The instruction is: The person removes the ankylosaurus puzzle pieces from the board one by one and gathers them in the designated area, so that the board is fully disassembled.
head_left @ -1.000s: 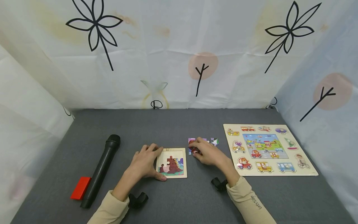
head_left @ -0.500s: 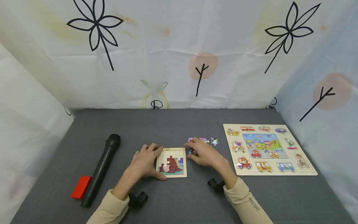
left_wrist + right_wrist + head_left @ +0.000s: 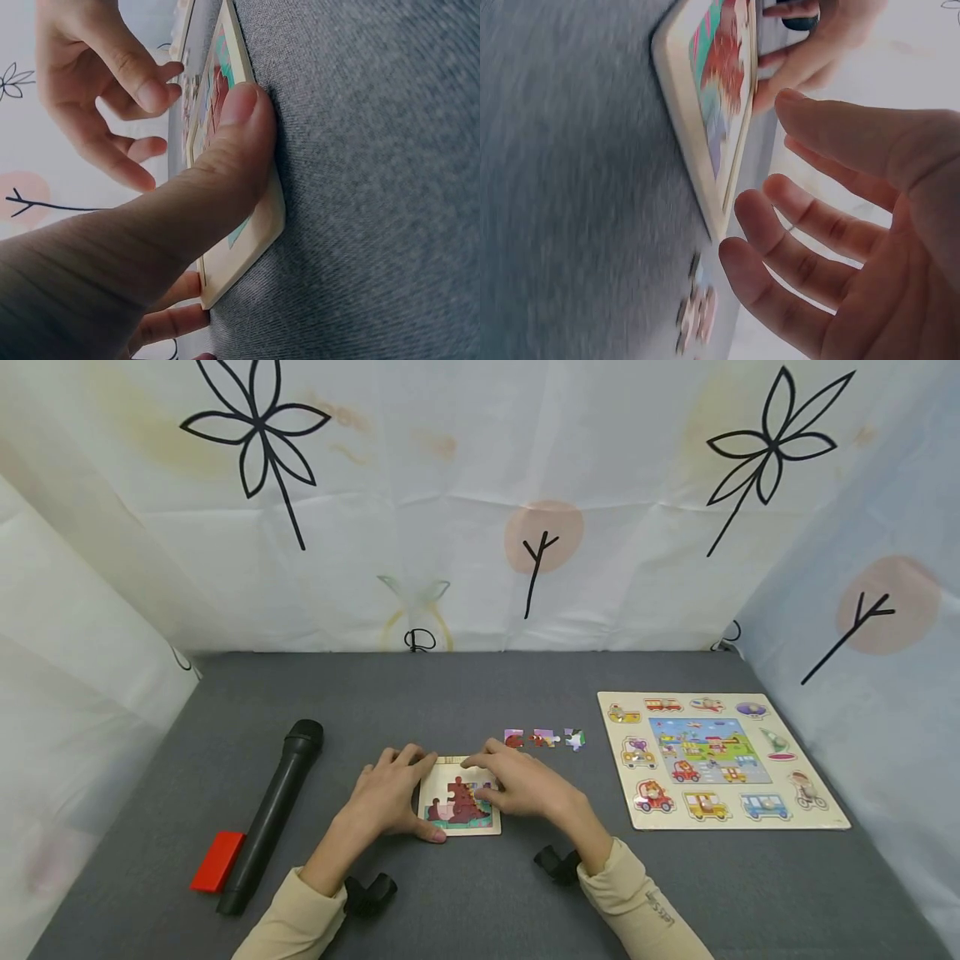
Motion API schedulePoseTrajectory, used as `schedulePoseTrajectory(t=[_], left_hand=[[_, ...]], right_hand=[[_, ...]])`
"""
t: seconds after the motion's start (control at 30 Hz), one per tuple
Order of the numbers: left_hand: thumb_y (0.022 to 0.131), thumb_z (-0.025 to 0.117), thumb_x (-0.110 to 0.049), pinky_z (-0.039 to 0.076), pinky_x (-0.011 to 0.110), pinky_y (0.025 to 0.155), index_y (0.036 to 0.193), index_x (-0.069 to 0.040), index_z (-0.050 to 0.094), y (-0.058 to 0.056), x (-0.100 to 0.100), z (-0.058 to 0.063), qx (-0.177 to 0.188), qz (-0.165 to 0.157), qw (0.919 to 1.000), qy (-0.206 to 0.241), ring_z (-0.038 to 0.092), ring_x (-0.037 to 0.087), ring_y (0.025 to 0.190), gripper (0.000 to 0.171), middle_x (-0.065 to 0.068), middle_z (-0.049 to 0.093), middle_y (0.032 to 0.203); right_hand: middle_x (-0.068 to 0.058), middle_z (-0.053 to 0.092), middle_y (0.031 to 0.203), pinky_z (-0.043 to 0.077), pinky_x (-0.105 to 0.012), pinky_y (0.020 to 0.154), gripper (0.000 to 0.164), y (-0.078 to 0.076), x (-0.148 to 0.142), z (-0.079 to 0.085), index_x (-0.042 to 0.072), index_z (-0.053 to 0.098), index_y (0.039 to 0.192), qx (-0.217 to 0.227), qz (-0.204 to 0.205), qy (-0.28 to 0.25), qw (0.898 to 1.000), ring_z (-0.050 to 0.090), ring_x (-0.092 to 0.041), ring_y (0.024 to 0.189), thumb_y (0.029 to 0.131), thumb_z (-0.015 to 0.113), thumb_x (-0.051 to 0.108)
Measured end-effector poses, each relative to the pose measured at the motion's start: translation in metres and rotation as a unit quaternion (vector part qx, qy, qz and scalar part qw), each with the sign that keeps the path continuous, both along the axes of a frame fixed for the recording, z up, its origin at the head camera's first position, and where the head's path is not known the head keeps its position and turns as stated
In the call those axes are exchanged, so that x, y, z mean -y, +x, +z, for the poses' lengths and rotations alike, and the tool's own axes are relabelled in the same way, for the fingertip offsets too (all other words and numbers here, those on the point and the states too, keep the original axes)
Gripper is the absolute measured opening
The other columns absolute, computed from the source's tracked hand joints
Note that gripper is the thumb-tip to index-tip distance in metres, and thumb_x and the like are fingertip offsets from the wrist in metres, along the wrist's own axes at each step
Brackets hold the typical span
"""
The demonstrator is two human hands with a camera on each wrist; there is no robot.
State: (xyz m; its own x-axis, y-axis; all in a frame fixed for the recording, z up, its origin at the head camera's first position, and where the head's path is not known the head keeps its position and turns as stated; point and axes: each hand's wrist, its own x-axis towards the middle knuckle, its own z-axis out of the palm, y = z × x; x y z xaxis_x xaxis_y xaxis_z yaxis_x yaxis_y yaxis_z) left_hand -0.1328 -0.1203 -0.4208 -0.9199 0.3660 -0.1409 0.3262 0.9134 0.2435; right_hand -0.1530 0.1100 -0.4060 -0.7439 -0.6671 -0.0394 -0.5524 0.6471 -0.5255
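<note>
A small square wooden puzzle board lies flat on the grey table, with joined jigsaw pieces showing a brown dinosaur in its frame. My left hand grips the board along its left side, thumb on the near rim and fingertips at the far-left corner. Over the board's right side hovers my right hand, thumb and forefinger apart. In the right wrist view its fingers are spread, and no piece shows between them. Loose jigsaw pieces lie in a row beyond this hand.
A larger wooden vehicle puzzle lies at the right. To the left are a black microphone and a red block. A white patterned cloth stands behind the table and along both sides.
My right hand has moved left from the loose pieces to over the small board, uncovering the row of pieces behind it. My left hand has stayed on the board.
</note>
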Motion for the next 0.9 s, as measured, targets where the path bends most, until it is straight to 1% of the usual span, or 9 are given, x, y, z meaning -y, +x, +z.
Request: schedulePoseTrajectory(t=[0.17, 0.33, 0.53, 0.67, 0.8, 0.9], left_hand=[[0.059, 0.094, -0.062, 0.048, 0.064, 0.096, 0.150, -0.013, 0.052, 0.000, 0.001, 0.000, 0.005, 0.001, 1.0000, 0.001, 0.049, 0.039, 0.129, 0.112, 0.011, 0.053, 0.144], [0.060, 0.094, -0.061, 0.048, 0.062, 0.096, 0.151, -0.013, 0.051, 0.001, 0.001, 0.000, 0.011, 0.003, 0.9999, 0.003, 0.048, 0.040, 0.130, 0.112, 0.011, 0.052, 0.145], [0.060, 0.093, -0.062, 0.047, 0.062, 0.096, 0.152, -0.013, 0.050, 0.001, 0.001, 0.001, 0.016, 0.002, 0.9999, 0.001, 0.047, 0.040, 0.131, 0.112, 0.011, 0.051, 0.146], [0.061, 0.093, -0.062, 0.047, 0.062, 0.096, 0.152, -0.013, 0.050, 0.001, 0.001, 0.001, 0.017, 0.001, 0.9999, -0.001, 0.047, 0.041, 0.132, 0.112, 0.011, 0.050, 0.147], [0.061, 0.092, -0.062, 0.047, 0.062, 0.096, 0.152, -0.013, 0.050, 0.002, 0.001, 0.001, 0.016, 0.000, 0.9999, 0.001, 0.047, 0.041, 0.132, 0.112, 0.012, 0.050, 0.147], [0.061, 0.092, -0.062, 0.047, 0.062, 0.096, 0.152, -0.013, 0.050, 0.002, 0.001, 0.000, 0.015, 0.000, 0.9999, 0.003, 0.047, 0.041, 0.132, 0.112, 0.012, 0.050, 0.147]], right_hand=[[-0.010, 0.061, 0.107, 0.042, -0.020, 0.066, 0.035, 0.002, 0.013, -0.003, 0.005, 0.069, 0.129, 0.007, 0.018, 0.011, 1.000, 0.047, -0.009, 0.076, 0.095, 0.071, 0.011], [-0.008, 0.061, 0.105, 0.042, -0.019, 0.069, 0.035, 0.003, 0.020, -0.004, 0.006, 0.070, 0.127, 0.005, 0.030, 0.023, 0.999, 0.049, -0.009, 0.079, 0.094, 0.075, 0.014], [-0.007, 0.061, 0.102, 0.042, -0.020, 0.066, 0.032, 0.004, 0.025, -0.007, 0.009, 0.073, 0.123, -0.002, 0.029, 0.046, 0.999, 0.049, -0.010, 0.075, 0.092, 0.077, 0.015], [-0.005, 0.059, 0.099, 0.040, -0.020, 0.063, 0.034, 0.005, 0.028, -0.008, 0.009, 0.071, 0.125, -0.010, 0.024, 0.065, 0.998, 0.046, -0.009, 0.072, 0.092, 0.078, 0.017], [-0.004, 0.056, 0.096, 0.038, -0.020, 0.062, 0.034, 0.006, 0.030, -0.009, 0.009, 0.071, 0.124, -0.017, 0.019, 0.068, 0.997, 0.043, -0.009, 0.071, 0.092, 0.078, 0.017], [-0.004, 0.058, 0.097, 0.040, -0.020, 0.064, 0.030, 0.007, 0.030, -0.009, 0.009, 0.072, 0.120, -0.018, 0.020, 0.063, 0.998, 0.045, -0.009, 0.071, 0.091, 0.078, 0.016]])
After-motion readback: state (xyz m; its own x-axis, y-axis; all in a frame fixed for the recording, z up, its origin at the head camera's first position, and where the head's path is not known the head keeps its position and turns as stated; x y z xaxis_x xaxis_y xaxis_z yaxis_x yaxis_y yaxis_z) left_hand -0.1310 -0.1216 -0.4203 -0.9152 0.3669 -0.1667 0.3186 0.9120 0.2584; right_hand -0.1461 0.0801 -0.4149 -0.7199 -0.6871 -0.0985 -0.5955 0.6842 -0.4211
